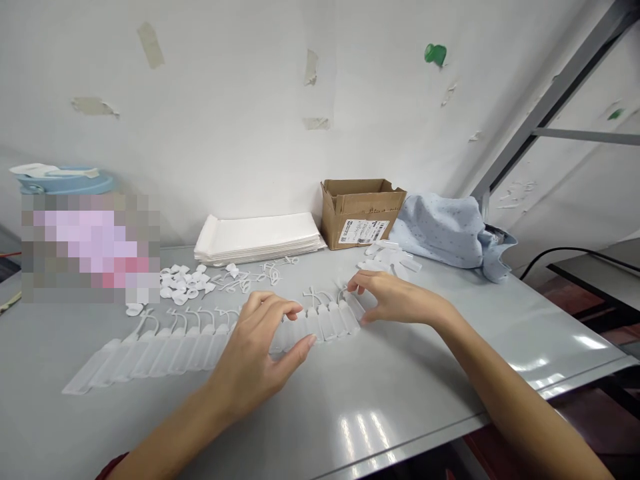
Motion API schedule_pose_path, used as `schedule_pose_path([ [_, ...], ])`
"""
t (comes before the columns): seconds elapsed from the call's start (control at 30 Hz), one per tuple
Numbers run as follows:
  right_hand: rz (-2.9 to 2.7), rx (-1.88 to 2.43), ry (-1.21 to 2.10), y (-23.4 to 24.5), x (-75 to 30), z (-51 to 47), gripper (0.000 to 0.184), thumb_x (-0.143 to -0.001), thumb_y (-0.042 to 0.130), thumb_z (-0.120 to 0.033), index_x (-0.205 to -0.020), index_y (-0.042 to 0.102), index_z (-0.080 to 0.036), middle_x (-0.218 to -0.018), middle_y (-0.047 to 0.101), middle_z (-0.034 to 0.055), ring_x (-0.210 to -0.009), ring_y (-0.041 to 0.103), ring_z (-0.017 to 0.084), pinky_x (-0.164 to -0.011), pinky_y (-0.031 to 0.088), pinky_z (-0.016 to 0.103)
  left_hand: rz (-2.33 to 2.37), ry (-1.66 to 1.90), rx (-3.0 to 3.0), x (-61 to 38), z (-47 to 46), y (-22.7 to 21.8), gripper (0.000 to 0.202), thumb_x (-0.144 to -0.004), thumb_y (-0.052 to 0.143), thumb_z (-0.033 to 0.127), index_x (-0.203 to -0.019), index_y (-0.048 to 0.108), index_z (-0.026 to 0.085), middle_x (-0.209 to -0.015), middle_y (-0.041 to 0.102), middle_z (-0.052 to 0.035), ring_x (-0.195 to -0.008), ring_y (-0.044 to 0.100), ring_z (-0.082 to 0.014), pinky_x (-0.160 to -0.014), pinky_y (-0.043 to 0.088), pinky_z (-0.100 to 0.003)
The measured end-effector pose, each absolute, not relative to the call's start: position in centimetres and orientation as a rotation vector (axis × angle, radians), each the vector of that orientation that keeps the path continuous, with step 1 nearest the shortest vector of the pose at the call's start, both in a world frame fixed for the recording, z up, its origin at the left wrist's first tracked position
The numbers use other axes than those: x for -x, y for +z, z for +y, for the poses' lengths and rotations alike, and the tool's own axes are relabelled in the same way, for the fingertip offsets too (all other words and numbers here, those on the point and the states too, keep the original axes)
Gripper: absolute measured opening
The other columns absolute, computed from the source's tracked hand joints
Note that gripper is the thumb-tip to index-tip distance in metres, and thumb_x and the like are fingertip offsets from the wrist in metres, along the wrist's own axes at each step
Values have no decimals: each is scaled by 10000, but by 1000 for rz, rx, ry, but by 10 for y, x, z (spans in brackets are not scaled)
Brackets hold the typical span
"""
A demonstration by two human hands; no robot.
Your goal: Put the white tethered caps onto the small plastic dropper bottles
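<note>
A long row of clear plastic tubes (165,350) with white looped caps lies side by side across the grey table (400,393). My left hand (260,350) rests over the middle of the row, fingers curled and thumb stretched toward the tubes. My right hand (395,298) is at the row's right end, its fingertips pinching the last tube (354,308). Loose white caps (183,283) and looped strips (250,277) lie scattered behind the row.
A stack of white sheets (257,237) and an open cardboard box (361,212) stand against the wall. A few loose tubes (393,259) lie beside a light blue cloth (450,230). A blue container (65,180) is at the far left. The table edge runs along the lower right.
</note>
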State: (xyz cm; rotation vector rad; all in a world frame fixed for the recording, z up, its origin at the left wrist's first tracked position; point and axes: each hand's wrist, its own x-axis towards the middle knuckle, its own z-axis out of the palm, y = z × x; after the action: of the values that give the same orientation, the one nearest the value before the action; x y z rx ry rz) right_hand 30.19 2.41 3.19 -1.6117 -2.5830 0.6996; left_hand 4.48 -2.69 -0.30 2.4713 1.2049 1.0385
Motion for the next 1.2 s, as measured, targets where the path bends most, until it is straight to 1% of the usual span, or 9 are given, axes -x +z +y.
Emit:
schedule_pose_path([
  [0.1, -2557, 1620, 775, 31, -301, 25, 470, -665, 708, -255, -1101, 541, -198, -1075, 590, 63, -959, 545, 245, -739, 434, 323, 1200, 1041, -2471, -44, -27, -4, 201, -843, 585, 252, -1023, 527, 184, -894, 580, -48, -943, 466, -236, -782, 449, -375],
  [0.3, -2533, 1617, 850, 26, -301, 29, 675, -652, 717, -260, -1274, 458, -214, -1084, 576, 76, -987, 546, 258, -767, 442, 341, 1194, 1038, -2472, -45, -27, -3, 209, -841, 588, 243, -1032, 527, 181, -899, 581, -50, -939, 467, -233, -783, 449, -372],
  [0.37, -2546, 1602, 844, 25, -301, 30, 698, -647, 716, -247, -1296, 460, -216, -1051, 575, 71, -965, 552, 254, -754, 445, 335, 1196, 1048, -2465, -46, -27, -4, 209, -843, 586, 246, -1034, 527, 184, -903, 580, -49, -944, 468, -233, -785, 448, -369],
  [0.57, -2614, 1598, 806, 25, -298, 30, 563, -669, 696, -234, -1207, 537, -188, -1006, 562, 66, -885, 552, 230, -704, 446, 324, 1201, 1037, -2470, -46, -27, -4, 212, -845, 582, 251, -1039, 526, 185, -902, 579, -50, -943, 469, -236, -782, 449, -373],
  [0.73, -2606, 1539, 749, 26, -301, 31, 498, -653, 723, -262, -1114, 558, -175, -1065, 556, 76, -951, 542, 244, -765, 451, 344, 1191, 1046, -2483, -46, -26, -3, 210, -844, 583, 245, -1036, 522, 188, -888, 581, -49, -927, 473, -234, -771, 456, -375],
  [0.83, -2550, 1526, 689, 29, -304, 30, 504, -667, 718, -273, -1135, 556, -181, -1062, 580, 72, -985, 533, 250, -802, 448, 351, 1202, 1052, -2460, -46, -27, -3, 210, -845, 579, 251, -1041, 523, 197, -895, 581, -48, -935, 478, -236, -770, 459, -375],
  [0.97, -2519, 1452, 610, 31, -303, 28, 481, -709, 696, -263, -1165, 557, -193, -1054, 602, 61, -966, 540, 238, -792, 456, 347, 1211, 1048, -2446, -46, -27, -5, 202, -843, 578, 258, -1033, 532, 206, -895, 585, -46, -935, 487, -239, -766, 462, -374],
  [1.1, -2525, 1321, 540, 31, -299, 26, 465, -759, 657, -214, -1206, 532, -193, -1089, 576, 69, -961, 557, 218, -811, 468, 349, 1225, 1060, -2428, -47, -28, -6, 200, -847, 573, 262, -1036, 537, 208, -896, 592, -46, -941, 490, -239, -768, 462, -373],
  [1.2, -2550, 1346, 502, 29, -298, 24, 475, -778, 621, -172, -1241, 523, -210, -1151, 541, 85, -968, 568, 222, -811, 483, 358, 1230, 1070, -2421, -47, -28, -5, 187, -852, 568, 261, -1027, 541, 204, -880, 596, -44, -935, 493, -238, -770, 462, -373],
])
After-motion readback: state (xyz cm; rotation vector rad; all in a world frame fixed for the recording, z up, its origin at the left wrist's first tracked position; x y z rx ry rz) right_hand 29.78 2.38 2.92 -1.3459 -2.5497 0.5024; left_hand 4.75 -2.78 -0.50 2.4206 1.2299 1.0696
